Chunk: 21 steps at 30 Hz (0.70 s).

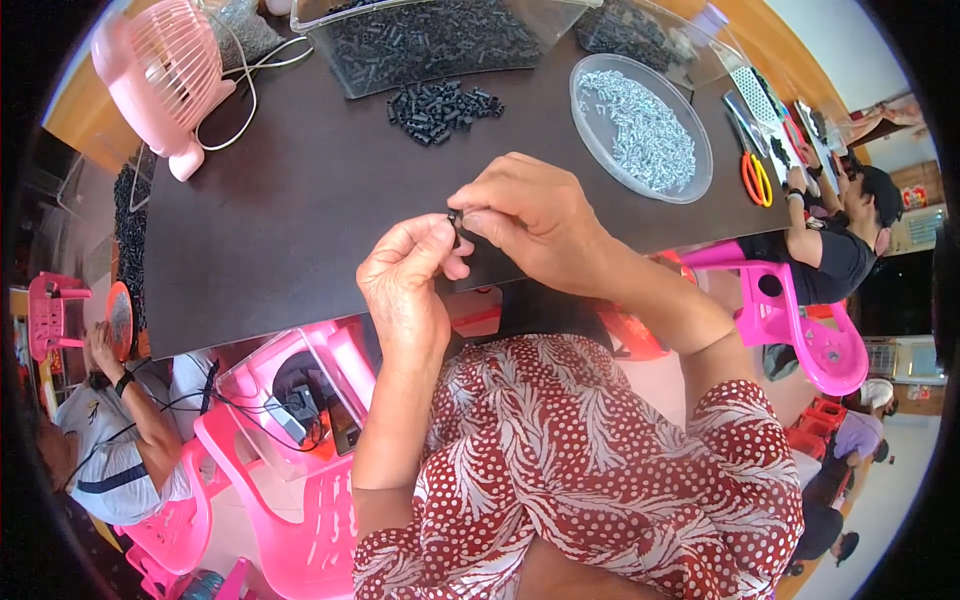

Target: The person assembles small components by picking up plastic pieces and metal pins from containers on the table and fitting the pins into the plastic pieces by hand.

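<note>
Both hands meet above the near edge of the dark table. Between the thumb and fingers of my left hand (pixel 412 262) is a small black plastic part (pixel 456 222), mostly covered by the fingertips. My right hand (pixel 530 215) pinches at the same part from the other side; whether it also has a smaller piece in its fingertips is hidden. Beyond the hands lies a loose pile of black plastic parts (pixel 440 112). To the right stands a round clear tray (pixel 590 160) filled with many small silvery metal pieces.
A clear bin (pixel 365 82) of black parts stands at the back, with another clear bin (pixel 690 65) beside it. At the left is a pink fan (pixel 165 75) with a white cable (pixel 250 85). Orange-handled scissors (pixel 755 178) lie at the right edge. Other people sit on both sides.
</note>
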Available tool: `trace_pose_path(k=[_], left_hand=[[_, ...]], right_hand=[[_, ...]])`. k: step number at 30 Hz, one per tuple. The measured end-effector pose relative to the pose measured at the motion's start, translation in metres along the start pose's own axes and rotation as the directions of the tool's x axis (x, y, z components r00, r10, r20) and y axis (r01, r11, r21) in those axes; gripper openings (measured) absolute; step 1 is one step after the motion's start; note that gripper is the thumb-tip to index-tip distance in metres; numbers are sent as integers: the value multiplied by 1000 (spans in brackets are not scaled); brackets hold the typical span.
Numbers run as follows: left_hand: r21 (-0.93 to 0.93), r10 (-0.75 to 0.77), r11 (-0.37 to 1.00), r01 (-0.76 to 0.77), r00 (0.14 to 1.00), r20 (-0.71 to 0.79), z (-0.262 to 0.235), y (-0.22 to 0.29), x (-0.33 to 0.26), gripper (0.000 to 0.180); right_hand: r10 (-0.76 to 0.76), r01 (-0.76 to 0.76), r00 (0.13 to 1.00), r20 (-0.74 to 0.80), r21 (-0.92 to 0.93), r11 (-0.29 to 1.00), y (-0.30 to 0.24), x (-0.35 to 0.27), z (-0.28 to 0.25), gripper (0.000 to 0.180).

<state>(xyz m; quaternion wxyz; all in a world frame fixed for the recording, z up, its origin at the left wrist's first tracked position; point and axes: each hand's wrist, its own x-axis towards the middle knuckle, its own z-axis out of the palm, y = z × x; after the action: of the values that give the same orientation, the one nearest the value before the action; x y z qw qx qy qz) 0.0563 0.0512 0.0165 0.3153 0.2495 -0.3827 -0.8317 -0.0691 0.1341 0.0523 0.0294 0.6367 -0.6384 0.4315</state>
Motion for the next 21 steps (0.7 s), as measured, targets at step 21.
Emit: trace_pose_path(k=[21], left_hand=[[-46,-84,995,88,993,79,-5,0,1,10]], right_hand=[[-6,4,999,44,48,999,-5,-9,3,35]])
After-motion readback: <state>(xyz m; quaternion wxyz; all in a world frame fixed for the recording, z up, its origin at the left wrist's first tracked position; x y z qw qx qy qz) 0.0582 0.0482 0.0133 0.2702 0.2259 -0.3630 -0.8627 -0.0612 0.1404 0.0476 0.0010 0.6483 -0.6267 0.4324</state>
